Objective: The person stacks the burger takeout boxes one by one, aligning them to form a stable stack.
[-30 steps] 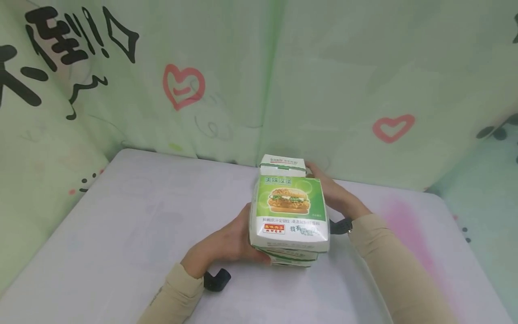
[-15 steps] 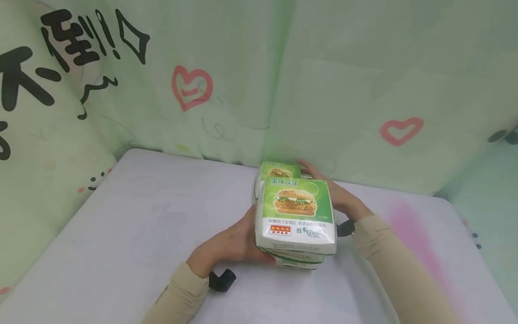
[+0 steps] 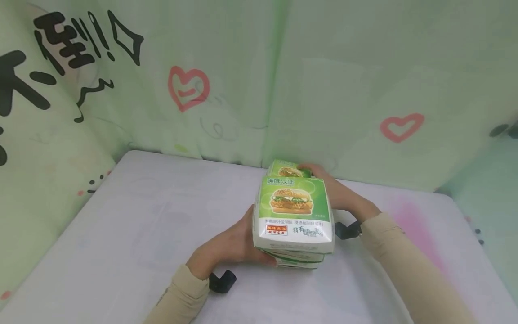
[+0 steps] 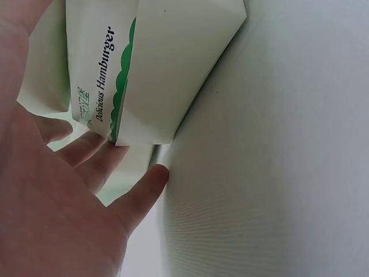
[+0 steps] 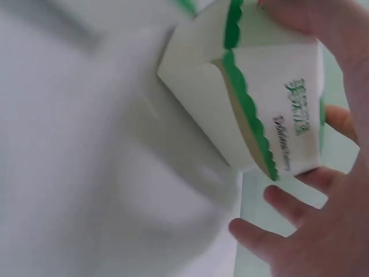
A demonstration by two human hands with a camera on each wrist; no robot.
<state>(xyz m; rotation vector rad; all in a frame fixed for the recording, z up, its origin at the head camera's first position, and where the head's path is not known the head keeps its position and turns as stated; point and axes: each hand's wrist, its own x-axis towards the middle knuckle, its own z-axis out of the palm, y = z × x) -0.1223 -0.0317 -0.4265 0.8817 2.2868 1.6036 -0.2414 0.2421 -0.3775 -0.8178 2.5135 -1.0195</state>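
Observation:
Green-and-white hamburger boxes stand in a front stack at mid-table; the top box (image 3: 293, 213) shows a burger picture. My left hand (image 3: 238, 238) holds this stack's left side, thumb along its low front. In the left wrist view, the fingers (image 4: 101, 164) reach round the far end of a white box side (image 4: 173, 63). Behind the stack, partly hidden by it, is another hamburger box (image 3: 283, 168). My right hand (image 3: 336, 191) grips that rear box. In the right wrist view, the rear box (image 5: 259, 104) sits between thumb and fingers, its lid edge slightly gaping.
The white table (image 3: 162, 225) spreads around the boxes, with its back edge just behind the rear box. Green curtains (image 3: 344, 90) with hearts and black lettering hang behind and at the sides. Dark wrist straps (image 3: 222, 282) show at both wrists.
The rear box, first showing its white side, now shows its green top and has shifted slightly right. My right hand has moved onto its right side. My left hand and the front stack stay put.

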